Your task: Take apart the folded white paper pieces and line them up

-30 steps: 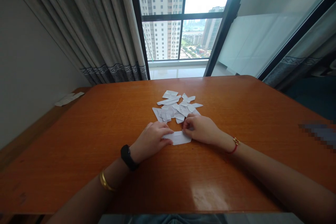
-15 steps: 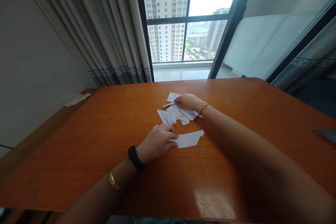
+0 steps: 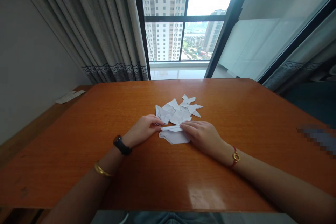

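Note:
A folded white paper strip (image 3: pixel 172 128) lies just in front of the pile, over or against a wider white paper piece (image 3: pixel 174 138). My left hand (image 3: pixel 143 129) pinches the strip's left end between thumb and fingertips. At the right end, my right hand (image 3: pixel 204 137) has its fingers together over the paper, its thumb side partly covering the wider piece. Whether strip and wider piece are one sheet, I cannot tell. Just beyond my hands spreads a loose pile of white paper pieces (image 3: pixel 178 112), several of them creased or torn-edged.
The wooden table (image 3: pixel 147 178) has a glossy orange-brown top. A pale flat item (image 3: pixel 70 97) lies on a ledge at the far left. A blurred-out object (image 3: pixel 319 140) is near the right edge. Behind stand a grey curtain (image 3: pixel 112 28) and a window (image 3: pixel 183 17).
My right hand has come back from the pile to the paper in front. My left hand has shifted slightly left and away from me. The pile's pieces lie differently.

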### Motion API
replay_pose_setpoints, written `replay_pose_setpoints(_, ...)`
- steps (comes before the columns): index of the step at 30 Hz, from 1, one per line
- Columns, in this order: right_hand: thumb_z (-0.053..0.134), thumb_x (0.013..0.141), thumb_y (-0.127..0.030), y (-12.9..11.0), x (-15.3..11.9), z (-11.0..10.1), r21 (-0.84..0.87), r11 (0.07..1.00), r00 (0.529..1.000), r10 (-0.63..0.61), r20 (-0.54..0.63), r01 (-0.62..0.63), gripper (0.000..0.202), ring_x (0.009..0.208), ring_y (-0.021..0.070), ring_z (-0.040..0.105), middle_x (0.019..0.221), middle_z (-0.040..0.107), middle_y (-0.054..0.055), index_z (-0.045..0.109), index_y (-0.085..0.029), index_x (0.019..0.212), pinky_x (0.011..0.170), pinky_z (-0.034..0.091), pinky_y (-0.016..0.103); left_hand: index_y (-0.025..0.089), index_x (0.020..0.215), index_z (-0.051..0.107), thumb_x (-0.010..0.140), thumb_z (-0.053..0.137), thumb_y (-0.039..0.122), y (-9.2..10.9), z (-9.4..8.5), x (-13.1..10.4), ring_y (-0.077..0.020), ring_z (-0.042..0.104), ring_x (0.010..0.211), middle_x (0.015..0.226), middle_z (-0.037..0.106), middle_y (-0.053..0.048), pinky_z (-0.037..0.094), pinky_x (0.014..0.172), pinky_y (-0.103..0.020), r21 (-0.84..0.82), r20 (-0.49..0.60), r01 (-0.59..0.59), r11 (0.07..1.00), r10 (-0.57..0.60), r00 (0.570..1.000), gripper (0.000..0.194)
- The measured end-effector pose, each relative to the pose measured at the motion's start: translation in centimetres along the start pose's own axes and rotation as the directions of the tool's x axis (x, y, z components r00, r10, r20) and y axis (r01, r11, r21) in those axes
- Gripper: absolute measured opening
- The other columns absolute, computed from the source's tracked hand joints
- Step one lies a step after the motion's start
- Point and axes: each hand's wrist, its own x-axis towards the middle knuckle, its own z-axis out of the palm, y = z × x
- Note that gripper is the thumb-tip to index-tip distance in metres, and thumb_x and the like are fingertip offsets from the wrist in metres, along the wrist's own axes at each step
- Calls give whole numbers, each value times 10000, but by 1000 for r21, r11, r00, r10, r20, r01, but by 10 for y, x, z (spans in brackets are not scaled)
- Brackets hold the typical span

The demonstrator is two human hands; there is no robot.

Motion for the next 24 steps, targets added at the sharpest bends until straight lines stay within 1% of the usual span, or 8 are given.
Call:
replay_pose_setpoints(5, 470, 917, -159, 3, 2, 13, -34, 999, 999, -8, 38, 9, 331, 1140, 275, 597, 1248, 638, 90, 632, -173, 1206, 931, 495, 410, 207, 1022, 717, 917, 479, 214, 1, 10, -1, -186, 616, 968, 1039, 696, -48, 466, 908, -311, 68, -5, -38, 997, 39, 999, 260)
replay_pose_setpoints(8, 433, 926, -139, 13, 11, 13, 5, 992, 990, 123, -65, -123, 374, 1196, 261, 558, 1305, 594, 95, 603, -162, 1258, 1012, 448, 408, 199, 1069, 688, 924, 453, 199, 3, 15, -3, -194, 600, 1028, 1102, 679, -53, 449, 950, -324, 94, -61, -40, 995, 46, 997, 275)
replay_pose_setpoints(12, 410, 945, -187, 30, 19, 10, 186, 944, 937, 304, -175, -272, 390, 1288, 236, 473, 1359, 545, 96, 571, -152, 1299, 1086, 378, 401, 192, 1145, 636, 921, 465, 216, 5, 15, -3, -214, 581, 1093, 1186, 642, -73, 441, 978, -352, 104, -155, 6, 995, 10, 988, 283)
replay_pose_setpoints(16, 395, 970, -296, 38, 23, 1, 461, 837, 885, 421, -200, -294, 382, 1209, 223, 549, 1320, 587, 49, 579, -200, 1290, 1034, 431, 376, 200, 1128, 635, 921, 477, 234, 5, 15, -3, -218, 582, 1078, 1170, 639, -75, 448, 972, -368, 113, -174, 1, 994, 19, 985, 263)
replay_pose_setpoints(18, 381, 975, -338, 38, 23, -5, 532, 789, 856, 473, -207, -307, 388, 1151, 232, 590, 1271, 625, 33, 582, -221, 1286, 972, 476, 379, 201, 1108, 642, 921, 476, 235, 5, 16, -3, -216, 585, 1063, 1149, 645, -73, 450, 967, -368, 127, -158, -9, 992, 29, 987, 252)
replay_pose_setpoints(21, 396, 965, -297, 35, 19, -9, 456, 852, 845, 427, -323, -256, 362, 1169, 239, 572, 1248, 641, 47, 610, -227, 1249, 992, 447, 413, 202, 1083, 653, 914, 478, 226, 2, 18, -3, -216, 585, 1056, 1131, 655, -68, 448, 972, -367, 158, -129, -24, 987, 45, 991, 244)
replay_pose_setpoints(23, 439, 942, -250, 27, 15, -8, 300, 939, 899, 272, -344, -170, 332, 1211, 235, 536, 1261, 632, 50, 638, -243, 1207, 1034, 395, 433, 202, 1084, 653, 908, 475, 209, 0, 19, -3, -217, 582, 1063, 1131, 658, -65, 444, 979, -368, 170, -121, -32, 985, 53, 991, 250)
replay_pose_setpoints(24, 460, 931, -239, 21, 12, -7, 220, 969, 940, 173, -294, -109, 319, 1208, 234, 536, 1257, 635, 47, 649, -251, 1188, 1039, 382, 436, 201, 1086, 652, 907, 468, 198, 0, 18, -2, -217, 580, 1068, 1133, 658, -64, 443, 981, -369, 172, -127, -30, 985, 52, 991, 256)
